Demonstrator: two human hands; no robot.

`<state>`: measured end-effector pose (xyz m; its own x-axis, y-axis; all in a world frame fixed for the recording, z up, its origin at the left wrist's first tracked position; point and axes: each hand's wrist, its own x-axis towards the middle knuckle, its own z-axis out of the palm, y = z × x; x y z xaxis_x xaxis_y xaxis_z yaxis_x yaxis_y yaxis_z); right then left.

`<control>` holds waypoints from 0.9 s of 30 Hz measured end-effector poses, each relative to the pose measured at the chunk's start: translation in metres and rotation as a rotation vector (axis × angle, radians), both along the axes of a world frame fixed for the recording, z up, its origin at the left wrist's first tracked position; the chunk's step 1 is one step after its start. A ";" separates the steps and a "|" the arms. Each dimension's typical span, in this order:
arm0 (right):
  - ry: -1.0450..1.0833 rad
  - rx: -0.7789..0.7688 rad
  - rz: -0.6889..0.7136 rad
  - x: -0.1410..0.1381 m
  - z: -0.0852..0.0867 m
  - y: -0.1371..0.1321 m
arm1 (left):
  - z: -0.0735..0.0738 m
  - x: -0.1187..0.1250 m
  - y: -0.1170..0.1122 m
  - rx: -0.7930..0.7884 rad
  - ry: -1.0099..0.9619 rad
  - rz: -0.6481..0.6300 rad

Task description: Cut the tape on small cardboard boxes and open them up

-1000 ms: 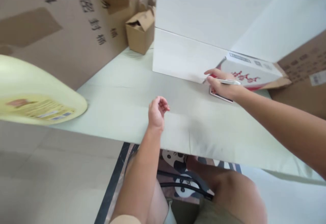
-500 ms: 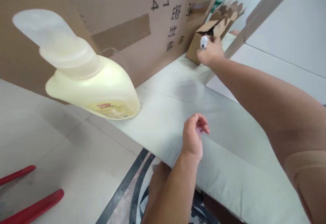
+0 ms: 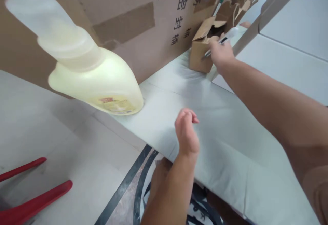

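Fingers on the right hand (image 3: 222, 52) pinch a slim white tool (image 3: 231, 33) slanting near-left to far-right, small carton (image 3: 199, 57) just left. The left hand (image 3: 188, 131) is way nearer, curled, can't tell if empty.

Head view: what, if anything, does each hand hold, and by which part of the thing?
The right hand holds a slim whitish tool around its middle, both ends jutting out; the left hand shows nothing held.

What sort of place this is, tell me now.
Probably an indoor storage or packing corner: a large printed carton, a small open cardboard box and a pale work surface above a tiled floor suggest it.
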<state>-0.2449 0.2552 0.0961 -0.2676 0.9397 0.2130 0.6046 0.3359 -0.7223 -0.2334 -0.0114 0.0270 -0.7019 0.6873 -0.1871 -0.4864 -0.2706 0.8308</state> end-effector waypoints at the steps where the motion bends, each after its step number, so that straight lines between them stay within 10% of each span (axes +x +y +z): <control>1: 0.017 -0.019 -0.016 0.015 -0.001 -0.026 | 0.000 -0.002 -0.004 -0.008 0.074 0.101; 5: 0.311 -0.051 0.013 0.116 0.000 -0.142 | -0.004 -0.011 -0.011 -0.113 0.332 0.335; 11: 0.820 -0.352 -0.178 0.277 -0.008 -0.263 | -0.004 0.003 0.002 0.129 0.397 0.016; 17: 0.925 -0.353 -0.202 0.349 -0.032 -0.282 | 0.006 0.062 0.006 0.360 0.741 -0.565; 27: 0.719 0.042 -0.218 0.401 -0.083 -0.295 | -0.006 0.114 0.024 0.215 0.797 -0.427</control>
<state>0.1565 -0.0402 0.0136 0.1423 0.9426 0.3022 0.0451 0.2988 -0.9532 -0.1193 0.0129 0.0209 -0.2478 0.8810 0.4030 0.1128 -0.3869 0.9152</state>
